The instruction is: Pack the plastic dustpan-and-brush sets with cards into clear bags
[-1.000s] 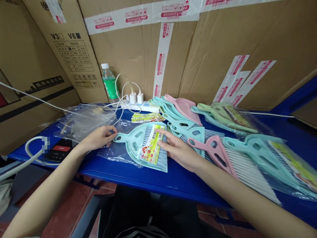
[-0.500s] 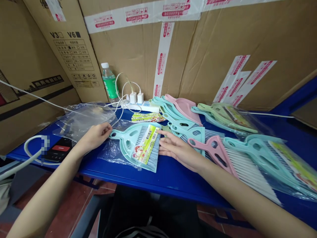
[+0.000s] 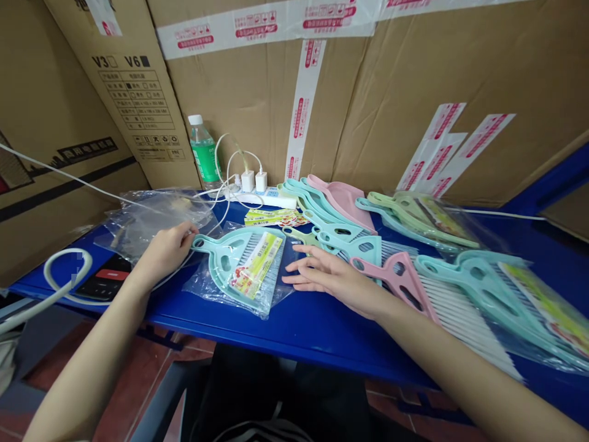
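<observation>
Left-hand fingertips (image 3: 188, 235) are curled together at the handle end of a pale teal plastic dustpan (image 3: 221, 261); contact is visible, but a clamp on the handle cannot be confirmed. Right-hand fingers (image 3: 304, 277) are spread apart and held flat, just beside the dustpan's grey bristle brush (image 3: 262, 270), with no contact seen. The left hand (image 3: 163, 250) is angled in from the lower left, wrist low, and the right hand (image 3: 334, 276) is extended palm-down from the right. The dustpan and brush are nested, lying flat between both hands inside a clear plastic bag (image 3: 202, 288), with a yellow-green paper label (image 3: 255, 267) on top. The bag rests on a blue table (image 3: 299, 331). A pink plastic dustpan set (image 3: 396, 270) is placed just right of the right fingers. Further teal sets (image 3: 478, 291) are laid out beyond it. A white power strip (image 3: 262, 198) is positioned against cardboard boxes (image 3: 257, 104).
</observation>
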{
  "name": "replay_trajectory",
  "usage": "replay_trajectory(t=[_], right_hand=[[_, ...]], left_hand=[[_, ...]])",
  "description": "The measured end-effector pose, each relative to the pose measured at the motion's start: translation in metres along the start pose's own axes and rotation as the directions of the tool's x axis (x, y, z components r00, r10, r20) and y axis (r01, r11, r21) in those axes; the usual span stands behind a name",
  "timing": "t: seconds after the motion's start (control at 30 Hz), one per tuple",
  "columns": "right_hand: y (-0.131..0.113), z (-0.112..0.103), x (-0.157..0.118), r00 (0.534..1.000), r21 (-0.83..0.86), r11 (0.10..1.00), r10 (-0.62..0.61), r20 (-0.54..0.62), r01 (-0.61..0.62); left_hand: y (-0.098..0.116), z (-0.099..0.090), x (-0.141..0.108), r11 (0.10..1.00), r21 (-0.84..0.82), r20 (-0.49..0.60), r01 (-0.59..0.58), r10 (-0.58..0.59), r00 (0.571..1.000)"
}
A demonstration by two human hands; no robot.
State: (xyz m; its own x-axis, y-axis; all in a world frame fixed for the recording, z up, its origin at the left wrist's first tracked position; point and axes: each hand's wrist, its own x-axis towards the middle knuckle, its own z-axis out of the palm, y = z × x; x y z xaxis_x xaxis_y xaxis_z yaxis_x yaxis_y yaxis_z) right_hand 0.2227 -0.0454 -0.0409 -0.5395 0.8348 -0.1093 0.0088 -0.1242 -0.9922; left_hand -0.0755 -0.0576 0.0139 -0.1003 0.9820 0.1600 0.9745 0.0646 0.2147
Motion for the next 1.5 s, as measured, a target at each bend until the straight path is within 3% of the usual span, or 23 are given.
replay_trajectory(t=[0.1, 0.17, 0.33, 0.5, 0.6, 0.77, 1.0, 1.1, 1.27, 1.5], right_hand=[[-0.001, 0.001, -0.001, 0.994, -0.186, 0.977, -0.092, 0.059, 0.101], [-0.004, 0.004, -0.004, 0.979, -0.365, 0.910, -0.164, 0.119, 0.197], [-0.010, 0.013, -0.010, 0.913, -0.710, 0.579, -0.312, 0.262, 0.402], [-0.003, 0.013, -0.005, 0.822, -0.804, 0.269, -0.396, 0.410, 0.531], [0.001, 0.014, -0.004, 0.783, -0.804, 0.196, -0.440, 0.440, 0.562], [0.002, 0.015, -0.005, 0.795, -0.786, 0.269, -0.448, 0.409, 0.556], [-0.008, 0.013, -0.008, 0.790, -0.726, 0.329, -0.369, 0.490, 0.604], [-0.010, 0.014, -0.011, 0.821, -0.726, 0.384, -0.309, 0.481, 0.570], [-0.010, 0.017, -0.013, 0.907, -0.752, 0.507, -0.233, 0.352, 0.422], [-0.009, 0.022, -0.012, 0.918, -0.659, 0.643, -0.211, 0.336, 0.389]], left_hand=[[-0.003, 0.001, 0.000, 1.000, 0.011, -0.017, -0.004, 0.005, 1.000], [-0.004, 0.002, 0.001, 1.000, 0.024, -0.029, -0.005, 0.005, 1.000], [-0.003, 0.001, 0.001, 0.997, 0.078, -0.011, 0.018, -0.018, 1.000], [0.001, 0.000, -0.001, 0.993, 0.120, 0.009, -0.002, 0.001, 1.000], [0.000, 0.001, 0.000, 0.989, 0.145, 0.010, -0.029, 0.028, 1.000], [-0.004, 0.008, 0.006, 0.983, 0.183, -0.003, 0.036, -0.036, 0.999], [-0.008, 0.011, 0.008, 0.983, 0.179, 0.003, 0.040, -0.042, 0.999], [-0.007, 0.010, 0.007, 0.984, 0.176, 0.000, 0.034, -0.035, 0.999], [-0.008, 0.012, 0.008, 0.985, 0.174, -0.011, 0.023, -0.021, 1.000], [-0.017, 0.020, 0.012, 0.984, 0.173, -0.076, -0.039, 0.053, 0.996]])
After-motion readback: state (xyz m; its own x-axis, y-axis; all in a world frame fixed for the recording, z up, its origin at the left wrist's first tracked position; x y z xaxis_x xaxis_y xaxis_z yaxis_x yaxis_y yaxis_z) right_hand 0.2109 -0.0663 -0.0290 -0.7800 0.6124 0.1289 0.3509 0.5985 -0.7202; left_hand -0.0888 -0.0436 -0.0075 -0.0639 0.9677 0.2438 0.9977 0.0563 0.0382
